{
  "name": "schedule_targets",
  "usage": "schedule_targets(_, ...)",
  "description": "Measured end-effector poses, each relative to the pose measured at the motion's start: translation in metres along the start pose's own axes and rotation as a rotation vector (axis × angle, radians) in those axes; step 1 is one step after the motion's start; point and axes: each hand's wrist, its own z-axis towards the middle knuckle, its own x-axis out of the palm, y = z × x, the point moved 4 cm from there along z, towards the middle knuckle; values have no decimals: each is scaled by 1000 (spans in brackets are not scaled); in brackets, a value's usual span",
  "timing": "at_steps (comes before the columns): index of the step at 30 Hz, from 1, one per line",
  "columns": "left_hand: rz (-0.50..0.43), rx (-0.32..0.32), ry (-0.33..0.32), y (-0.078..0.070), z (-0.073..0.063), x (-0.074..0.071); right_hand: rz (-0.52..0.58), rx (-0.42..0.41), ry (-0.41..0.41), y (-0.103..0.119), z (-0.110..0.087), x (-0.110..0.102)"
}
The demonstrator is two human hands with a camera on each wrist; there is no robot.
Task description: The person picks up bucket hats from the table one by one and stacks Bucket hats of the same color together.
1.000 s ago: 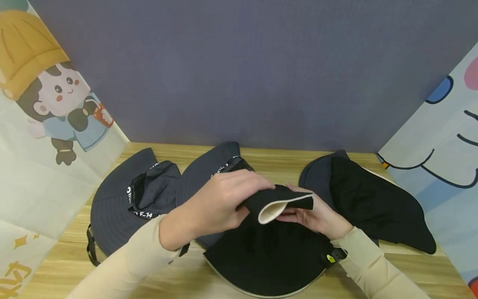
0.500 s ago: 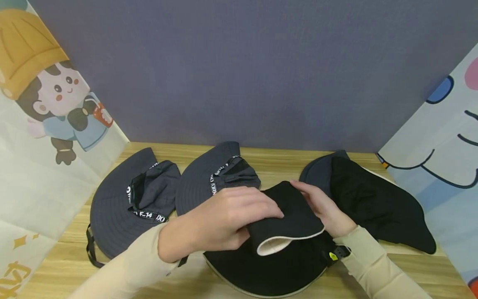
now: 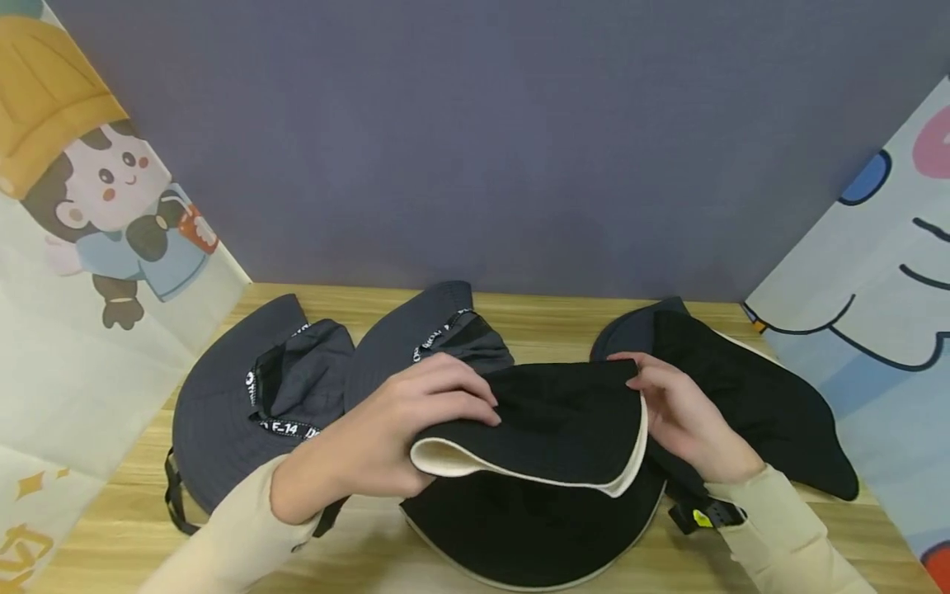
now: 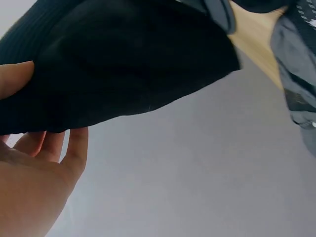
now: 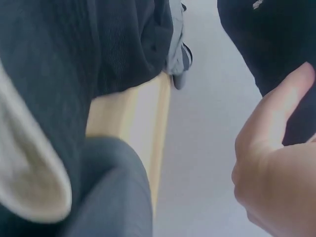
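Note:
A black cloth hat piece with a cream edge (image 3: 557,421) is held folded between both hands, over a wide black brim (image 3: 534,536) on the table. Whether piece and brim are joined is hidden. My left hand (image 3: 393,429) grips its left end, fingers on top. In the left wrist view, the left hand (image 4: 44,173) has its thumb above the dark cloth and fingers beneath. At the far right corner, my right hand (image 3: 690,421) pinches the cloth between thumb and fingers. The right hand (image 5: 276,168) also holds dark cloth in the right wrist view.
Two dark grey brimmed hats with lettered bands lie to the left, one at the far left (image 3: 215,412) and one in the middle (image 3: 393,346). Right of the hands lies a black and navy hat (image 3: 742,404). A grey panel (image 3: 490,148) stands behind the wooden table (image 3: 549,307).
The folded black cloth has been turned and spread wider, its cream edge now along the front and right. My right hand has moved right and my left hand slightly left.

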Motion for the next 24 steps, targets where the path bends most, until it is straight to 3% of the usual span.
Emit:
schedule_targets(8,62,-156,-32,14,-26,-7,-214,-122,-66,9,-27,-5)
schedule_targets(14,123,-233,1,28,-45,-4,-412,-74,-112,4,-50,-19)
schedule_targets(21,8,-256,81,48,-68,15,-736,19,-134,-6,-65,-19)
schedule_targets(24,-112,-318,165,53,-80,24,-841,88,-92,-14,-66,-16)
